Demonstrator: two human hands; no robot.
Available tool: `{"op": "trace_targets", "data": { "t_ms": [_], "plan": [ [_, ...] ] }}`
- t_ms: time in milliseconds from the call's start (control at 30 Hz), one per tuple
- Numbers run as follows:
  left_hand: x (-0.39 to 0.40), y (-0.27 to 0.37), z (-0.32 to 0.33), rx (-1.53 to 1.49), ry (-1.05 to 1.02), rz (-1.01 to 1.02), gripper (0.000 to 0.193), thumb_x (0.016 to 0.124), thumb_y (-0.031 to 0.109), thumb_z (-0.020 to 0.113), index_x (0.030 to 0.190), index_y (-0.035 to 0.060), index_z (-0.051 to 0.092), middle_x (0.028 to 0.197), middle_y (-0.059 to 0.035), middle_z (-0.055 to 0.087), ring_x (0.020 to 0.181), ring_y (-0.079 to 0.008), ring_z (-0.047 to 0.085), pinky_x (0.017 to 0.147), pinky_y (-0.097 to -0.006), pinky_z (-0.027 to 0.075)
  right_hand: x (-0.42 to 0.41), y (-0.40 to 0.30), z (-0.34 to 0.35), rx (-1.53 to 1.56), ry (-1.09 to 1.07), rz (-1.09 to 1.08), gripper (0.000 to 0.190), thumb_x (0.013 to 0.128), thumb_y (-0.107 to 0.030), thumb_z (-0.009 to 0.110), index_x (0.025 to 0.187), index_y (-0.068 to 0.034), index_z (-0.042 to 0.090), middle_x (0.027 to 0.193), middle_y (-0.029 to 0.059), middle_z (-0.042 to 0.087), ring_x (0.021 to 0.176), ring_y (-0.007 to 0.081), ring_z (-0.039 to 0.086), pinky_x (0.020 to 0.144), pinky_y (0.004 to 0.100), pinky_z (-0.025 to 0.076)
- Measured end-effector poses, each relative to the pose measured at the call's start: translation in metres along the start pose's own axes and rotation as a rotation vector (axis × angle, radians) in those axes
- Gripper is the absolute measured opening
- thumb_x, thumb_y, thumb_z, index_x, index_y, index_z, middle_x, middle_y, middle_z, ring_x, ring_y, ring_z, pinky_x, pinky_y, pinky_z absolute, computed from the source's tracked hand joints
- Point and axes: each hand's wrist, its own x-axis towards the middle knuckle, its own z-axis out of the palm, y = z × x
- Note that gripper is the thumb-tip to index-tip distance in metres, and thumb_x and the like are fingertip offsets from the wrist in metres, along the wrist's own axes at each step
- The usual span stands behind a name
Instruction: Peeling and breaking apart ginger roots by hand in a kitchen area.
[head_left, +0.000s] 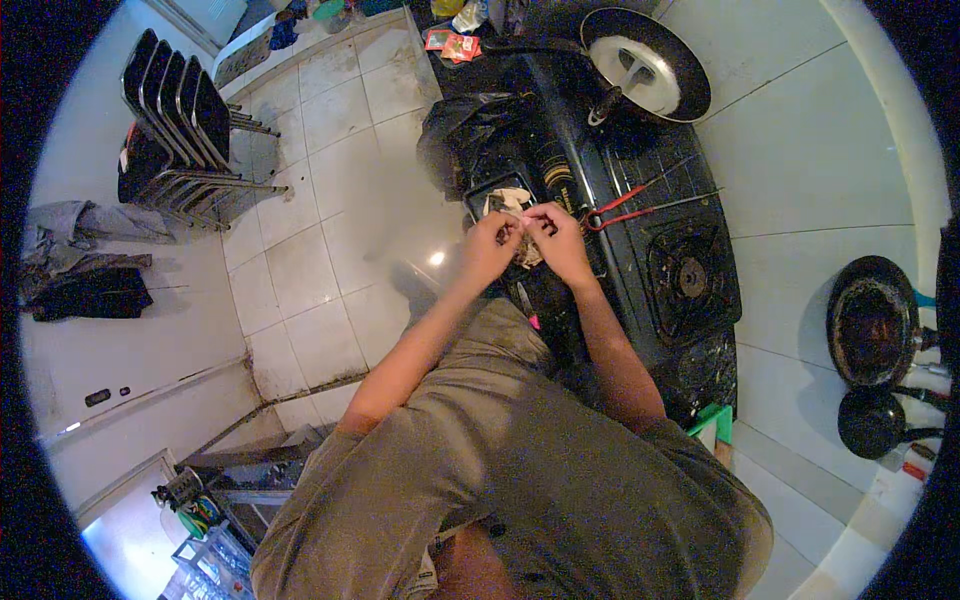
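Observation:
My left hand (495, 240) and my right hand (559, 236) meet at the fingertips, pinching a small pale piece (524, 221) that the fingers mostly hide. Just beyond them is a black tray (480, 196) bearing pale, soft-looking food pieces (508, 198), perhaps mushrooms. More pale and brownish pieces (531, 256) show below and between my hands. Nearer my body, a knife (524, 298) with a pink handle lies beneath my wrists. To the right of my right hand, red-handled tongs (619, 204) rest on the black stove.
The black gas stove (690, 277) runs along the tiled wall at right. A frying pan (645, 64) sits at its far end, near red packets (454, 45). A black plastic bag (469, 127) lies beyond the tray. Pans (872, 322) hang at right. Stacked chairs (180, 127) stand at left.

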Motion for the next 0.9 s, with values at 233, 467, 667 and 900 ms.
{"op": "trace_targets", "data": {
  "t_ms": [233,467,667,900],
  "plan": [
    [-0.003,0.064,-0.028,0.187,-0.015,0.139,0.014,0.081,0.017,0.068,0.085,0.004,0.065,0.08,-0.0125,0.064,0.069,-0.0267,0.064,0.064,-0.0368,0.051,0.002,0.013,-0.004,-0.07,-0.034,-0.024,0.011,0.086,-0.01,0.064,0.093,-0.001,0.064,0.087,0.0021,0.062,0.074,0.0079,0.055,0.064,0.0221,0.043],
    [0.002,0.013,-0.01,0.223,-0.028,0.14,0.015,0.08,0.02,0.067,0.086,0.0061,0.065,0.083,-0.0125,0.063,0.07,-0.0292,0.063,0.064,-0.0383,0.049,0.002,0.025,0.0,0.019,0.008,0.014,0.009,0.087,-0.009,0.063,0.092,-0.001,0.063,0.082,0.0006,0.062,0.072,0.0069,0.055,0.065,0.0219,0.043],
    [0.0,0.039,-0.025,0.231,-0.086,0.072,0.017,0.08,0.02,0.066,0.088,0.0057,0.065,0.085,-0.0125,0.064,0.071,-0.0287,0.064,0.065,-0.0374,0.05,0.001,0.03,-0.008,0.094,0.052,0.056,0.01,0.089,-0.011,0.063,0.092,-0.001,0.063,0.08,-0.0002,0.061,0.071,0.0051,0.052,0.065,0.0215,0.043],
    [-0.003,0.049,-0.034,0.091,-0.052,0.053,0.017,0.082,0.017,0.066,0.091,0.0033,0.064,0.077,-0.0141,0.065,0.069,-0.0238,0.064,0.065,-0.0346,0.05,-0.001,0.056,0.006,-0.19,0.037,-0.018,0.008,0.086,-0.006,0.061,0.092,0.0,0.062,0.078,0.0012,0.06,0.066,0.0057,0.049,0.061,0.0224,0.042]
  ]
}}
